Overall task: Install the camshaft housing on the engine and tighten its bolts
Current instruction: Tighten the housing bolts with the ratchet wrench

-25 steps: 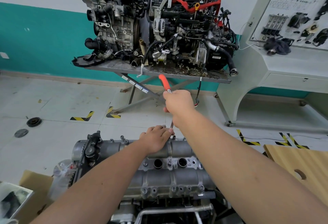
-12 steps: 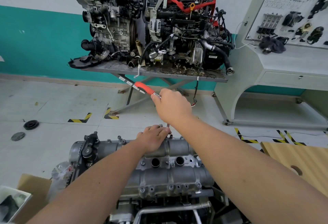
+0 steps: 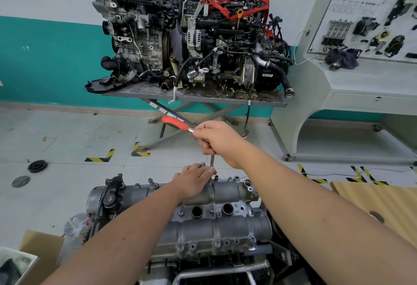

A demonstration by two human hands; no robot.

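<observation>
The grey camshaft housing (image 3: 209, 223) lies on top of the engine in front of me, with several bolts along its edges. My right hand (image 3: 220, 141) grips the head end of a ratchet wrench (image 3: 178, 123) whose red handle points up and left. A thin extension bar (image 3: 212, 160) runs down from the ratchet to the housing's far edge. My left hand (image 3: 191, 182) rests on the far side of the housing, its fingertips around the bottom of the bar. The bolt under the bar is hidden by my fingers.
Two display engines stand on a grey scissor table (image 3: 194, 95) against the wall. A white training console (image 3: 352, 77) is at the right, a wooden board (image 3: 383, 203) at the lower right, a cardboard box (image 3: 42, 246) at the lower left. Two round black parts (image 3: 37, 166) lie on the floor.
The ratchet's red handle has swung counter-clockwise, from pointing nearly straight up to pointing left. My left hand has stayed at the base of the extension bar.
</observation>
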